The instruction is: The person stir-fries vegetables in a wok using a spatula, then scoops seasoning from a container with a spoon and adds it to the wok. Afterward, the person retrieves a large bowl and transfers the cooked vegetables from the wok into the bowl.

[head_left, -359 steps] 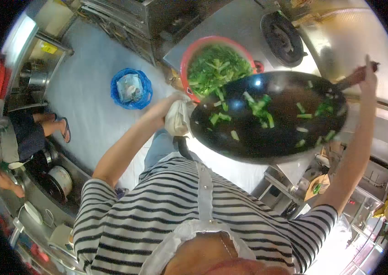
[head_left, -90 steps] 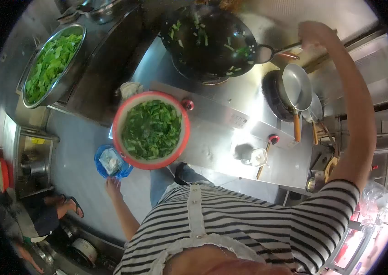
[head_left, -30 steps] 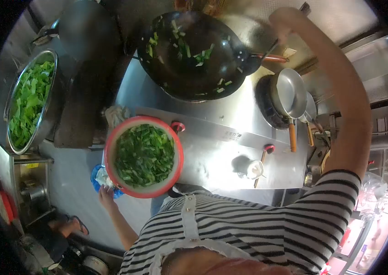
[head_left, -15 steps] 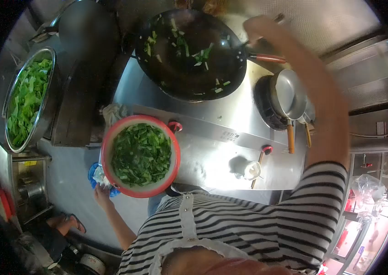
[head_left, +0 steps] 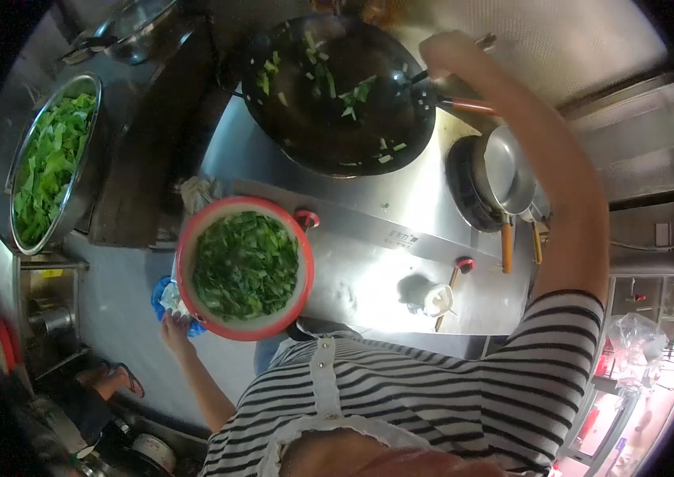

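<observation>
My right hand (head_left: 444, 56) is closed around the long dark handle of a utensil (head_left: 419, 78), whose lower end reaches the right rim of a black wok (head_left: 353, 131). Scattered green pieces (head_left: 359, 90) lie inside the wok, and its reddish-brown handle (head_left: 468, 105) is below my right hand. A red-rimmed basin (head_left: 306, 274) full of chopped greens (head_left: 245, 266) sits at the counter's front left. Just outside its lower left rim is my left hand (head_left: 176, 330), fingers apart, with nothing visible in them.
An oval metal bowl (head_left: 95, 119) of leafy greens stands at left. Stacked pans (head_left: 504, 171), a white cup (head_left: 438, 300) and red knobs (head_left: 465, 265) are at right. A blue bag (head_left: 163, 292) lies beyond my left hand. Another person's foot (head_left: 126, 380) shows lower left.
The wok, earlier lifted in both hands, rests on the stove. My left hand let go of its cloth-covered side. My right hand, now on a utensil, has moved left toward the wok's rim.
</observation>
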The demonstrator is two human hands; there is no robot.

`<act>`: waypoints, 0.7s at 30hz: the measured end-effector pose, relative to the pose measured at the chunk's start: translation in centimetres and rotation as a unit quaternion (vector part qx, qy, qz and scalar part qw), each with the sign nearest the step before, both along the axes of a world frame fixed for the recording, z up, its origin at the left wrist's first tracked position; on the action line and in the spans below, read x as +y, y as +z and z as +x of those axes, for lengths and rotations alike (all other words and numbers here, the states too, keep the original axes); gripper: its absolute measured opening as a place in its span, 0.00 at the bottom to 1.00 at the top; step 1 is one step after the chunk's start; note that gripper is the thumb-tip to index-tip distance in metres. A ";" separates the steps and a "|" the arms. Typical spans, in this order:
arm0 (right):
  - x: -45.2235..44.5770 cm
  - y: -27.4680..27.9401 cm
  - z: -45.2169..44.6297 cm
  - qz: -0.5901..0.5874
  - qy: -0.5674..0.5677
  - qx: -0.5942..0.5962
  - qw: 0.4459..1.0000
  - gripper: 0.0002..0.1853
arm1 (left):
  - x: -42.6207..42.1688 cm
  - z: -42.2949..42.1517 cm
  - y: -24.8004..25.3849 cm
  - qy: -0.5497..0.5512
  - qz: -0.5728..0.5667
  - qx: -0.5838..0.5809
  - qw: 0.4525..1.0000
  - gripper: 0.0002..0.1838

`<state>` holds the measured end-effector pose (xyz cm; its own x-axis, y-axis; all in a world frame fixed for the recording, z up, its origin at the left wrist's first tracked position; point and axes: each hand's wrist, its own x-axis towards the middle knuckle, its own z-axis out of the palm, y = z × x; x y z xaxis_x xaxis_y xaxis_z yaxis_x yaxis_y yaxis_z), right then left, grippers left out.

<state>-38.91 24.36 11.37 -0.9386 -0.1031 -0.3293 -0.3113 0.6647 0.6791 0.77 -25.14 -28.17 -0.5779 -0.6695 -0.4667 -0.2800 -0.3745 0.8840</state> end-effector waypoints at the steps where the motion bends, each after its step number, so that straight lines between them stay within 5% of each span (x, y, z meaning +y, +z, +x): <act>1: 0.0 0.3 -0.1 -0.005 0.017 -0.013 1.000 0.16 | -0.2 0.3 0.1 -0.016 -0.009 -0.021 1.000 0.19; 4: 0.3 3.3 -0.2 0.162 -0.061 -0.061 0.983 0.14 | 0.0 0.3 0.4 0.015 0.005 -0.024 1.000 0.18; 10: 0.1 -0.1 -4.6 0.232 -0.128 -0.043 0.963 0.12 | 0.2 -0.7 0.6 0.012 0.031 -0.010 0.999 0.18; 14: -0.3 3.0 -0.3 0.161 -0.032 -0.048 0.985 0.15 | 0.9 -0.9 1.5 -0.006 0.003 0.001 1.000 0.18; 18: 0.6 3.6 1.6 0.135 -0.084 -0.117 0.980 0.18 | 0.4 -0.1 1.0 0.018 0.008 0.012 1.000 0.17; 21: 0.5 1.9 1.8 0.006 -0.069 -0.130 0.989 0.20 | 0.5 -0.1 1.7 0.019 0.005 0.019 1.000 0.17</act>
